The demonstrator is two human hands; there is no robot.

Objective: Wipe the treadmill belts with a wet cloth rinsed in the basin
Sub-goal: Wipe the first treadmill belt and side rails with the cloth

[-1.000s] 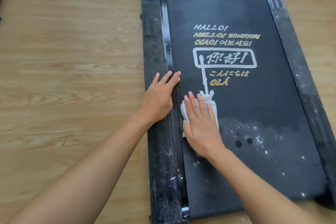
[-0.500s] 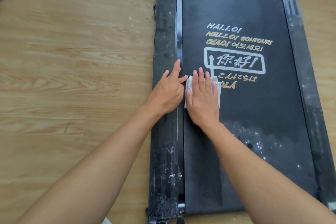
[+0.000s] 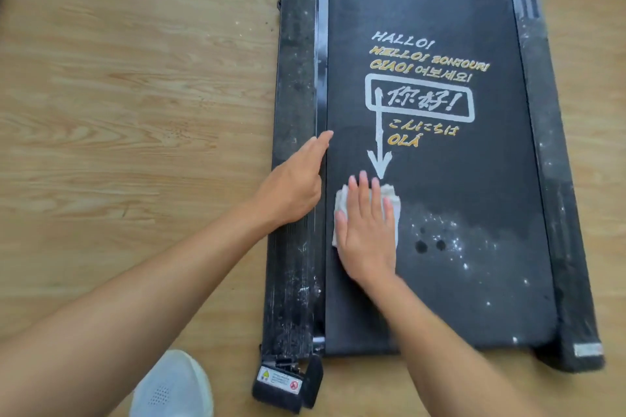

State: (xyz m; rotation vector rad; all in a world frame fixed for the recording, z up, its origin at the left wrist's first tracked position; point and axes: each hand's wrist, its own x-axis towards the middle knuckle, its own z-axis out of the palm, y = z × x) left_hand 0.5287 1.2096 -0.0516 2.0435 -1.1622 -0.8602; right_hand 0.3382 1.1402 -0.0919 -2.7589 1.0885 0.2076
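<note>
A black treadmill belt (image 3: pixel 457 200) with white and gold greeting lettering lies flat on the floor. My right hand (image 3: pixel 367 230) presses flat on a folded white cloth (image 3: pixel 342 201) near the belt's left edge, just below the printed white arrow. My left hand (image 3: pixel 293 186) rests on the left side rail (image 3: pixel 294 85), fingers stretched out and holding nothing. White dust specks and two dark spots (image 3: pixel 430 245) mark the belt to the right of the cloth. No basin is in view.
Light wooden floor (image 3: pixel 135 112) surrounds the treadmill. A white shoe (image 3: pixel 172 386) shows at the bottom edge. The dusty right side rail (image 3: pixel 555 179) runs along the belt's far side. A black end cap with a warning label (image 3: pixel 281 382) sits at the near left corner.
My right hand has slid the cloth back toward me along the belt, from beside the lettering to below the arrow tip. My left hand has stayed on the rail.
</note>
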